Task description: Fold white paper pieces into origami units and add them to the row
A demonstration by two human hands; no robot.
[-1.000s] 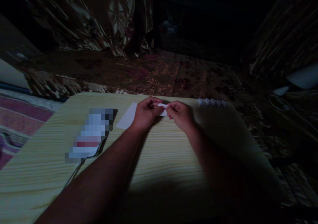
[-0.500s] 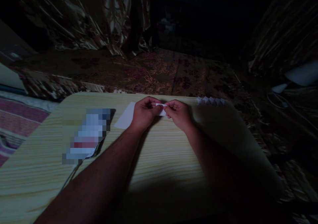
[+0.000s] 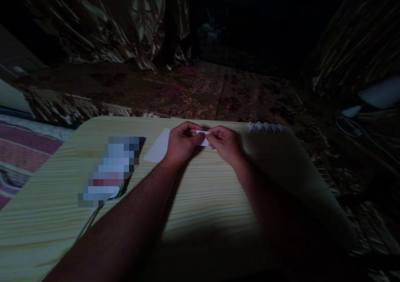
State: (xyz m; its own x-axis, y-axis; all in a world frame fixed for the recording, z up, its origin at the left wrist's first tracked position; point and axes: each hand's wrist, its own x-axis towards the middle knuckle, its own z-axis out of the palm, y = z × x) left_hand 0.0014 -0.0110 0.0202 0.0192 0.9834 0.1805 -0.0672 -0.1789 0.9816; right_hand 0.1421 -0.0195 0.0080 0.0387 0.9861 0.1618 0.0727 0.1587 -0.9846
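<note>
Dim light from the left grazes a pale table (image 3: 203,186), throwing shadows rightward and sinking its near right corner into darkness. Blocky pixelation masks a corded device (image 3: 113,161) toward the left edge.

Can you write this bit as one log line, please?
left hand: pinches paper | right hand: pinches same paper | left side: sheet, pixelated object | right side: stars along far edge of table

Paper pc (image 3: 205,142) wht; table (image 3: 206,190) lt yel, grain stripes; cloth (image 3: 175,91) dk brn w/ pink floral.
</note>
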